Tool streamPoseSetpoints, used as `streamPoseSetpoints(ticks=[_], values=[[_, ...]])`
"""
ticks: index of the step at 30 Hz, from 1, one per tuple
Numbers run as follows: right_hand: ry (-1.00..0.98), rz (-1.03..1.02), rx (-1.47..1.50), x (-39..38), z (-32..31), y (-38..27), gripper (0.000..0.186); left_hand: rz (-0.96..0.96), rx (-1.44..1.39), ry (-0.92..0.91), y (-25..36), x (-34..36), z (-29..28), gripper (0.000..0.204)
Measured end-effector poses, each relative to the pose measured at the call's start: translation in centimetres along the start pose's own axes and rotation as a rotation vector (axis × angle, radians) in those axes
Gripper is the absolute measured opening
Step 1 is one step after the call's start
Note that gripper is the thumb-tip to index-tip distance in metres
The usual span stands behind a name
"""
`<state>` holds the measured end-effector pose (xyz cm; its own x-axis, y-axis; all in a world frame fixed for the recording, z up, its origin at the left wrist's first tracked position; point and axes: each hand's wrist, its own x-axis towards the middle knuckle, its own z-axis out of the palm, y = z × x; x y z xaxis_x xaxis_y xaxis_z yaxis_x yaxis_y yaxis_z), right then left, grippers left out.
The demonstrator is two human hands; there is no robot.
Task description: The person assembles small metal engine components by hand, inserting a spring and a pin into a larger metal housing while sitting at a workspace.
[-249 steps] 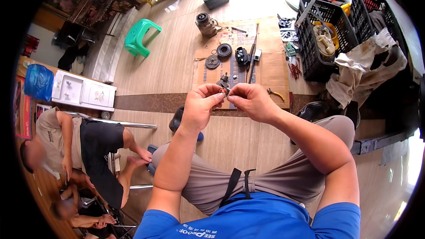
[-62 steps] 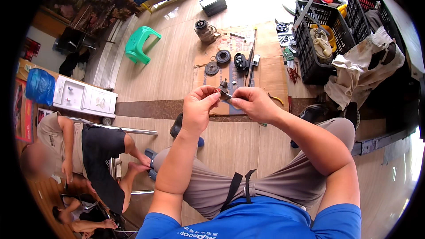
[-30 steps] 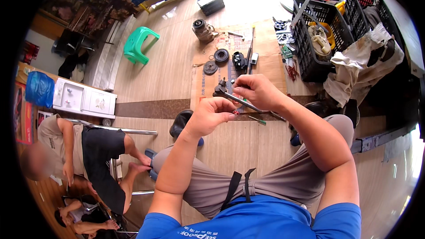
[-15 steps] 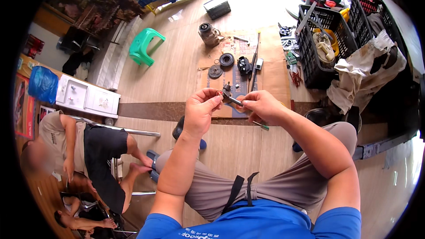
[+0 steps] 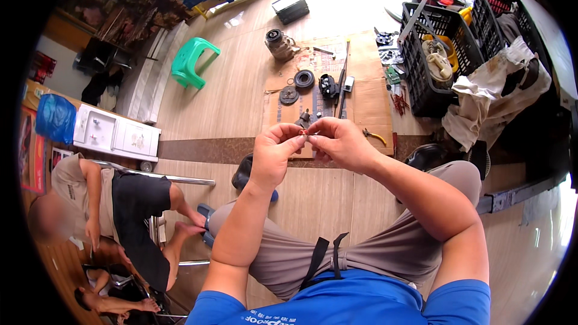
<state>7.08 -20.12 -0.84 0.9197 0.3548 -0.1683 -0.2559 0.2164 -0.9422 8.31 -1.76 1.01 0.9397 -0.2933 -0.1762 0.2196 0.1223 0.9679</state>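
The small part [image 5: 303, 133] is red, the cardboard [image 5: 370, 93] brown (the stool [image 5: 194, 60], bright green).

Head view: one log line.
left hand: pinching small red part | right hand: fingers beside it | cardboard: black ring on top

My trousers [image 5: 265, 247] are creased matt cloth. Cardboard [image 5: 370, 66] looks dull, papery; floor [image 5: 198, 108] is smooth and glossy. Green stool [image 5: 191, 60] is smooth plastic, blue bag [image 5: 55, 118] crinkly shiny plastic. Red bit [image 5: 303, 133] is too tiny to tell tbh.
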Motion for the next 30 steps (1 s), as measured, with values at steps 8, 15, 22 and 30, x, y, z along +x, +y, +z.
streamPoseSetpoints(ticks=[8, 15, 22, 30], values=[[0.097, -0.262, -0.442, -0.6, -0.2, -0.1, 0.016, -0.025, -0.006, 0.041, -0.3, 0.2, 0.1, 0.011], [0.087, -0.312, -0.568, -0.3, -1.5, -1.5, 0.017, -0.069, 0.219, -0.095, 0.1, -0.3, 0.5, 0.015], [-0.047, 0.040, -0.135, 0.1, -1.9, -0.8, 0.012, -0.191, -0.013, -0.241, 0.6, -0.2, -0.1, 0.013], [0.002, -0.122, -0.276, -0.3, -0.6, 0.9, 0.016, 0.006, -0.132, 0.040, -0.4, 0.5, -0.3, 0.011]])
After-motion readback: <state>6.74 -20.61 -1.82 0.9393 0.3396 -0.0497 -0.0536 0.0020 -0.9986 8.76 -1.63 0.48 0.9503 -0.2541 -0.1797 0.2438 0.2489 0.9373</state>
